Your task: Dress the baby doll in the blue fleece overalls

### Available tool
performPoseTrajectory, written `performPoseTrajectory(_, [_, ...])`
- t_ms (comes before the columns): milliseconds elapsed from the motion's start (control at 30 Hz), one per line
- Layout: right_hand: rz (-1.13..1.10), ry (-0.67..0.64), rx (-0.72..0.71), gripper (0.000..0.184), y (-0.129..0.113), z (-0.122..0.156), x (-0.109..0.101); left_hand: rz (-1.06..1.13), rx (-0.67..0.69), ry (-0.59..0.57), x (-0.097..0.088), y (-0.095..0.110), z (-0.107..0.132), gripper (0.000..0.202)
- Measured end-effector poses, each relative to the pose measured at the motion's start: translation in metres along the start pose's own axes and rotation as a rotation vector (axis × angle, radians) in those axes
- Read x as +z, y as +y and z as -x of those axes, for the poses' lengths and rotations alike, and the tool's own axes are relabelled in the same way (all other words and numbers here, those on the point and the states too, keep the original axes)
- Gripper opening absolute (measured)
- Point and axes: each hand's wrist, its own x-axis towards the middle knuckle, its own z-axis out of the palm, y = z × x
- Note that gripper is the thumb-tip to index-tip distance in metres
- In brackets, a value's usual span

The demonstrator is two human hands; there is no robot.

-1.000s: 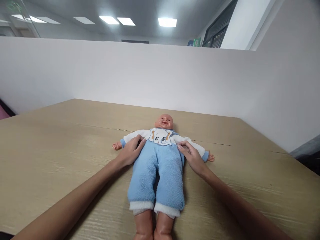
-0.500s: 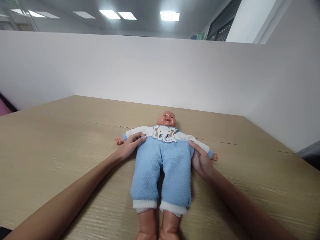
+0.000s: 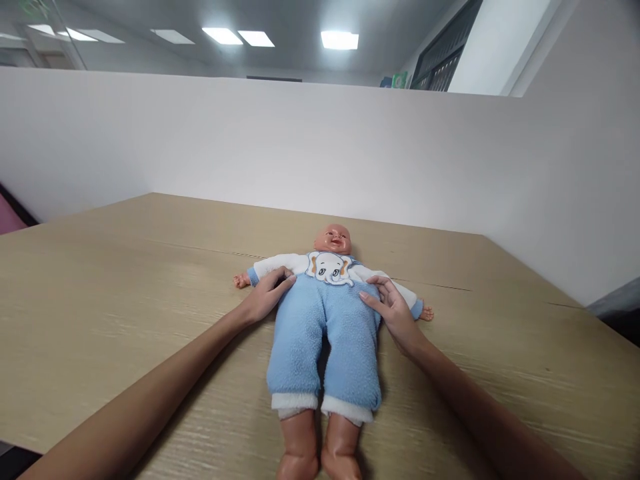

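Note:
A baby doll (image 3: 333,240) lies on its back on the wooden table, head away from me, arms spread and bare feet towards me. It wears a white top with an elephant face (image 3: 329,268) on the chest and fuzzy blue trousers (image 3: 300,333) with white cuffs. At the left of the waist, my left hand (image 3: 267,293) is closed on the trousers' top edge, thumb on the front. On the other side, my right hand (image 3: 393,307) rests against the waist, its thumb and curved fingers apart on the cloth. Part of the doll's sleeve is hidden behind it.
The light wooden table (image 3: 150,267) spreads around the doll, with a thin seam across it. A white partition (image 3: 250,140) rises behind its far edge. Dark objects show at the lower left corner and right edge; something pink (image 3: 10,217) is at the far left.
My right hand has moved from the side of the waist onto the front of the trousers, its fingers now showing. The left hand stays nearly in place. The view has shifted slightly.

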Motion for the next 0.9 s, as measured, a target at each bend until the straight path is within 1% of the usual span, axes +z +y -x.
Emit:
performPoseTrajectory(100, [0.130, 0.008, -0.074, 0.048, 0.002, 0.002, -0.003, 0.043, -0.033, -0.001, 0.000, -0.002, -0.001, 0.040])
performPoseTrajectory(267, [0.340, -0.016, 0.016, 0.050, 0.000, 0.010, -0.012, 0.051, -0.020, 0.004, 0.002, -0.001, -0.001, 0.040])
performPoseTrajectory(367, [0.428, -0.060, 0.051, 0.045, -0.004, 0.011, -0.013, 0.034, 0.003, 0.006, 0.003, 0.001, 0.000, 0.040])
performPoseTrajectory(400, [0.403, -0.070, 0.060, 0.043, -0.005, 0.010, -0.012, 0.028, 0.006, 0.006, 0.003, 0.001, -0.001, 0.040])
performPoseTrajectory(467, [0.271, -0.066, 0.075, 0.040, -0.006, 0.007, -0.009, 0.017, 0.006, 0.005, 0.003, 0.001, -0.001, 0.041])
performPoseTrajectory(567, [0.068, -0.008, 0.066, 0.037, -0.007, 0.002, -0.007, 0.002, 0.015, 0.003, 0.004, 0.000, -0.001, 0.041])
performPoseTrajectory(633, [0.095, 0.051, 0.000, 0.035, -0.011, 0.001, -0.012, -0.024, 0.026, 0.011, 0.004, -0.001, -0.001, 0.041])
performPoseTrajectory(667, [0.175, 0.079, -0.053, 0.035, -0.014, 0.001, -0.018, -0.042, 0.031, 0.021, 0.004, -0.001, 0.000, 0.040])
performPoseTrajectory(700, [0.306, 0.102, -0.121, 0.034, -0.017, 0.002, -0.026, -0.063, 0.037, 0.037, 0.005, -0.002, 0.000, 0.039])
performPoseTrajectory(800, [0.823, 0.101, -0.341, 0.031, -0.022, 0.006, -0.058, -0.144, 0.070, 0.125, 0.005, -0.001, 0.002, 0.031])
performPoseTrajectory(867, [1.049, 0.068, -0.422, 0.042, -0.016, 0.009, -0.083, -0.213, 0.101, 0.212, 0.005, 0.005, 0.001, 0.025])
performPoseTrajectory(900, [1.108, 0.051, -0.424, 0.051, -0.012, 0.009, -0.094, -0.240, 0.118, 0.250, 0.006, 0.011, 0.000, 0.023])
